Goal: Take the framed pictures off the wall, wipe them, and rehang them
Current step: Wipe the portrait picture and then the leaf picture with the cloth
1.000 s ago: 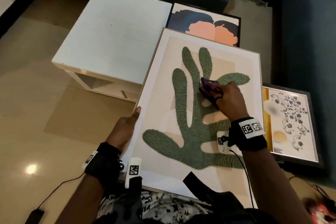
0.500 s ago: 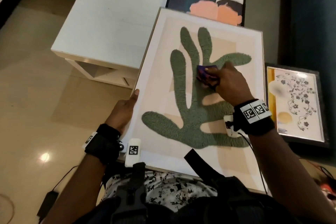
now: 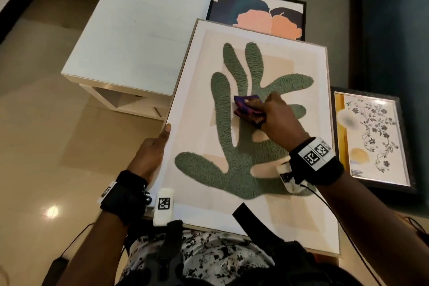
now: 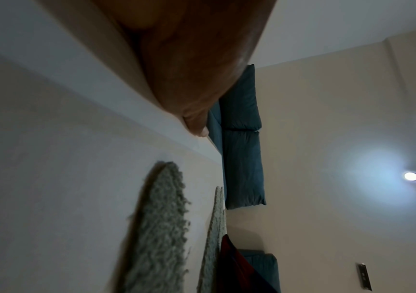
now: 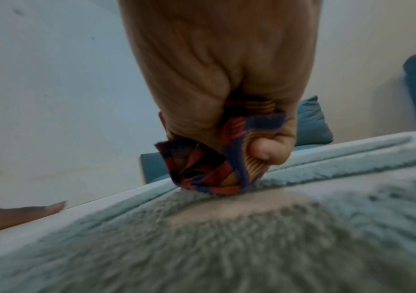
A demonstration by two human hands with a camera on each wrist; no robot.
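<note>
Big framed picture (image 3: pixel 301 72) with the fuzzy green hand shape lies flat across the person's lap. Right hand (image 3: pixel 276 121) has its fingers bunched tight around a striped cloth (image 3: pixel 247 109) pressed onto the green part. Left hand (image 3: pixel 151 153) grips the frame's left edge, thumb on top, and you can't see the other fingers.

White side table (image 3: pixel 141 30) on glossy beige floor (image 3: pixel 34 123), blue sofa (image 3: pixel 394 18) behind.

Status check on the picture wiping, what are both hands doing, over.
Right hand grips cloth, pressed on green picture. Left hand holds its left edge. Two more pictures beside it; nothing blocking.
</note>
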